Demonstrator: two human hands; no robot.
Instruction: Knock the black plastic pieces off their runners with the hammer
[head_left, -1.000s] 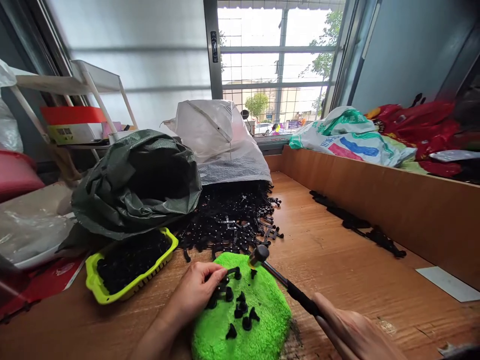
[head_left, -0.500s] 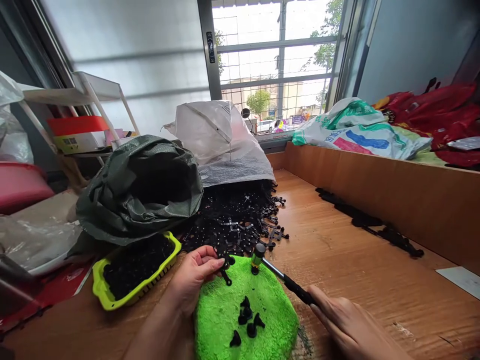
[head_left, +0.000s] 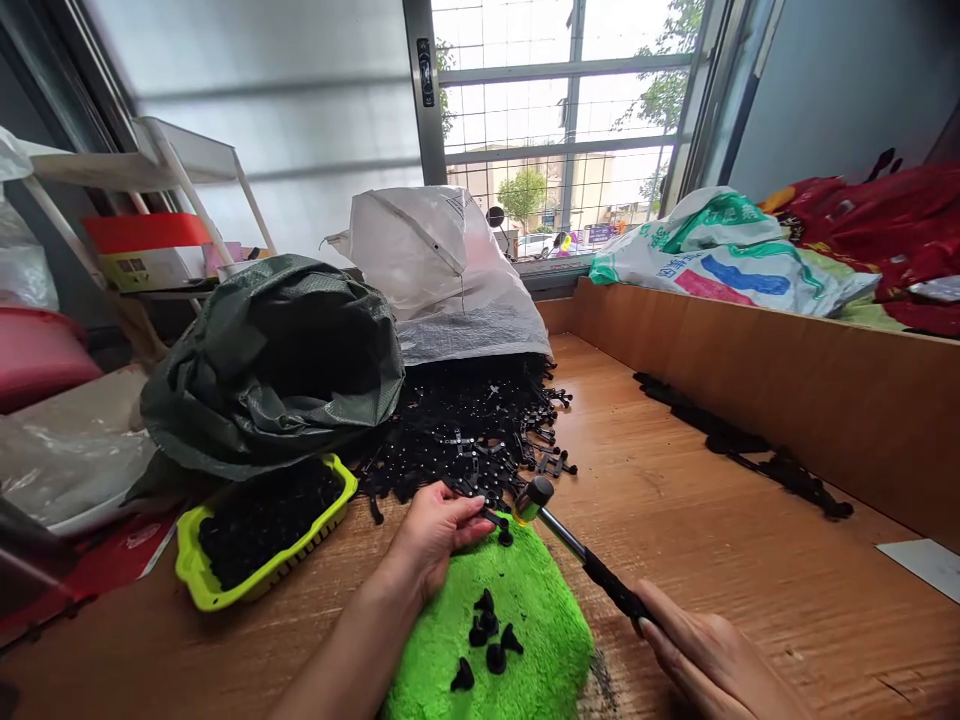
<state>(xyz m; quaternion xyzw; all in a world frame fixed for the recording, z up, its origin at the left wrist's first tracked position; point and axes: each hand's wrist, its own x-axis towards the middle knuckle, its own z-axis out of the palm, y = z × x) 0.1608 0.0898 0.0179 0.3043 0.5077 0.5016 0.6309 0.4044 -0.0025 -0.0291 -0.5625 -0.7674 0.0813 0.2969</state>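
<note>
My left hand (head_left: 442, 530) pinches a small black plastic part (head_left: 491, 515) with rounded ends, above the far edge of a bright green cloth pad (head_left: 525, 600). In my right hand (head_left: 697, 640) is a small mallet (head_left: 589, 565), gripped by its black handle. Its head, dark at one end and yellow at the other, is tilted just right of the black part; whether they touch I cannot tell. Several small black pieces (head_left: 487, 630) lie loose on the pad. Beyond my left hand spreads a heap of black plastic parts (head_left: 465, 430).
A yellow-green basket (head_left: 341, 515) of small black pieces stands at left. Behind it gapes a dark green sack (head_left: 225, 410). A white sack (head_left: 457, 280) lies over the heap's back. Black strips (head_left: 705, 425) rest along the wooden board (head_left: 787, 360) at right.
My left hand has moved right with the black part, which is now turned toward the mallet. The mallet head has shifted slightly right and tilted. The view has shifted a little.
</note>
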